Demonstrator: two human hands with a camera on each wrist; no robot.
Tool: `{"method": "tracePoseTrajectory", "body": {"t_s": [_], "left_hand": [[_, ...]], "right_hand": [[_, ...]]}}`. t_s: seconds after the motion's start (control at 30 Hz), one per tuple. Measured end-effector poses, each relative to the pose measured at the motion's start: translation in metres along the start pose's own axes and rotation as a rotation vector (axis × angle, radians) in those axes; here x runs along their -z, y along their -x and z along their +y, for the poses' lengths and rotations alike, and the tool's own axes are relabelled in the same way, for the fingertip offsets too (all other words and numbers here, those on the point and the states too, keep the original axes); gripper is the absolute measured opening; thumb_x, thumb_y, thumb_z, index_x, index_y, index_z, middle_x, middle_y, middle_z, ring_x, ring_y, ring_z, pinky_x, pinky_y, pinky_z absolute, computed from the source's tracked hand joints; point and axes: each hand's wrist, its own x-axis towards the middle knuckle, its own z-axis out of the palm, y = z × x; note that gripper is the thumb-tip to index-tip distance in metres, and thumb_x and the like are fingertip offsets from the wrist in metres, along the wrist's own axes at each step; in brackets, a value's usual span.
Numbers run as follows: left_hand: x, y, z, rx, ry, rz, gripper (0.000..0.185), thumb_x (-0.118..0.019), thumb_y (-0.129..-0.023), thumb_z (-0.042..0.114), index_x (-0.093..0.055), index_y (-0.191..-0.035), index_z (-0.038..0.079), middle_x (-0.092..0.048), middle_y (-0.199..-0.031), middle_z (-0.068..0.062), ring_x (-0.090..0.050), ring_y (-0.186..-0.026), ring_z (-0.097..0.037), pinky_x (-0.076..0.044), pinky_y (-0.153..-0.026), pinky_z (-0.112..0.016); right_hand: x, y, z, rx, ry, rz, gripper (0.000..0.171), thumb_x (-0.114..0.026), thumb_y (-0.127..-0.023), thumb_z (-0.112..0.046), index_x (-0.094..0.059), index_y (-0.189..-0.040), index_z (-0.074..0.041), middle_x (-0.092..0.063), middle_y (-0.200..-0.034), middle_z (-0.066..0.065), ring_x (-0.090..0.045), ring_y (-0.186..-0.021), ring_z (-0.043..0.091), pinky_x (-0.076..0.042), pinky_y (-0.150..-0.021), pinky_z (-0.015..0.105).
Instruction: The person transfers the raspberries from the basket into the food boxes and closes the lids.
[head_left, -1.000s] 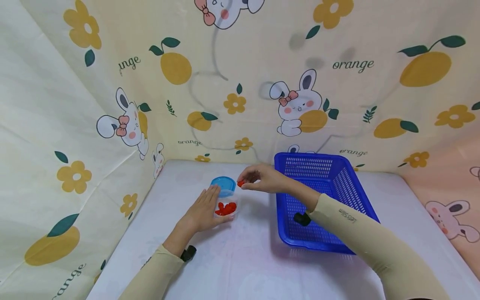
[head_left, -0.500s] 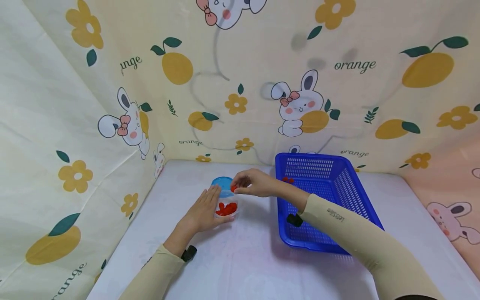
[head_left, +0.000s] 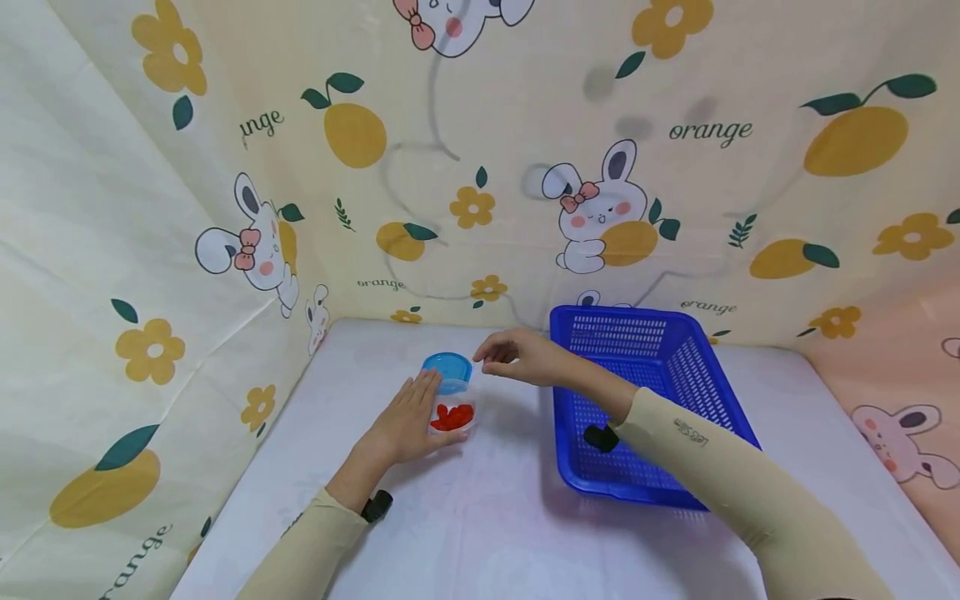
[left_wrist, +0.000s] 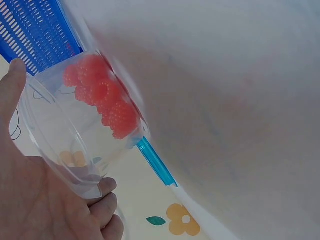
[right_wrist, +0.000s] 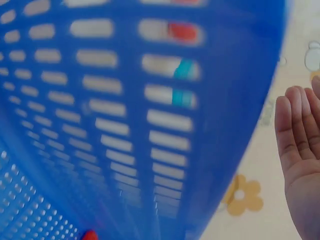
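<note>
— So, where do you stand with the berries?

— Nearest you, in the lower middle of the head view, your left hand (head_left: 405, 421) grips the clear cup (head_left: 452, 412); the left wrist view shows your thumb and curled fingers around its wall. Red raspberries (head_left: 451, 416) lie heaped at the bottom of that cup, filling only the low part of it, so I judge you're partway through the filling.

— And your right hand?

— Your right hand (head_left: 525, 358) hovers just behind the cup, at the centre of the head view, fingers relaxed and nearly straight, holding nothing that I can see. In the right wrist view the palm looks bare too.

— What's left to move?

— Just right of centre sits the blue basket (head_left: 675, 375). In the right wrist view a red berry (right_wrist: 90, 235) shows at the bottom edge of the frame, inside the basket, and a red blur at the top. So at least a little fruit seems to remain; how much, you can't tell from here.

— And the lid?

— The blue lid (head_left: 447, 367) lies just behind the cup, off it, so capping looks not yet done.
</note>
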Motion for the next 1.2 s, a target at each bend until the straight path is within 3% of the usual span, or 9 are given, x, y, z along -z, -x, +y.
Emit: {"method": "tracePoseTrajectory", "body": {"t_s": [0.27, 0.53, 0.93, 1.03, 1.2], "left_hand": [[-0.001, 0.001, 0.002, 0.013, -0.004, -0.006, 0.119, -0.064, -0.092, 0.077, -0.016, -0.171, 0.002, -0.016, -0.179, -0.015, -0.013, -0.166, -0.035, -0.012, -0.134, -0.051], [0.001, 0.000, 0.004, 0.008, 0.000, -0.004, 0.118, -0.065, -0.092, 0.076, -0.017, -0.171, 0.002, -0.017, -0.179, -0.015, -0.013, -0.166, -0.035, -0.012, -0.134, -0.051], [-0.002, 0.002, 0.002, -0.002, 0.036, 0.018, 0.117, -0.066, -0.093, 0.073, -0.018, -0.171, 0.001, -0.018, -0.179, -0.016, -0.014, -0.166, -0.036, -0.011, -0.134, -0.051], [-0.002, 0.002, 0.002, -0.003, 0.029, 0.012, 0.117, -0.065, -0.094, 0.075, -0.017, -0.171, 0.001, -0.018, -0.179, -0.016, -0.013, -0.166, -0.035, -0.011, -0.135, -0.050], [0.000, 0.002, 0.003, -0.012, 0.027, 0.022, 0.116, -0.066, -0.094, 0.073, -0.018, -0.170, 0.000, -0.019, -0.178, -0.017, -0.015, -0.166, -0.036, -0.012, -0.134, -0.051]], "right_hand": [[0.019, 0.020, 0.007, -0.029, -0.012, 0.091, 0.017, -0.075, -0.103, -0.014, -0.079, -0.119, -0.012, -0.079, -0.111, 0.006, -0.073, -0.096, 0.017, -0.064, -0.090, 0.038], [0.042, 0.043, 0.021, -0.093, 0.009, 0.188, 0.017, -0.075, -0.103, -0.017, -0.080, -0.120, -0.016, -0.076, -0.106, -0.002, -0.072, -0.097, 0.018, -0.062, -0.089, 0.035], [0.063, 0.069, 0.052, -0.177, 0.001, 0.223, 0.019, -0.074, -0.104, -0.022, -0.078, -0.120, -0.013, -0.076, -0.111, 0.009, -0.073, -0.103, 0.028, -0.060, -0.091, 0.026], [0.066, 0.075, 0.062, -0.190, 0.012, 0.232, 0.020, -0.074, -0.104, -0.023, -0.078, -0.120, -0.011, -0.076, -0.110, 0.010, -0.073, -0.105, 0.035, -0.061, -0.092, 0.032], [0.073, 0.080, 0.076, -0.234, 0.032, 0.249, 0.024, -0.074, -0.105, -0.025, -0.077, -0.122, -0.009, -0.076, -0.111, 0.008, -0.072, -0.105, 0.027, -0.060, -0.097, 0.042]]}}
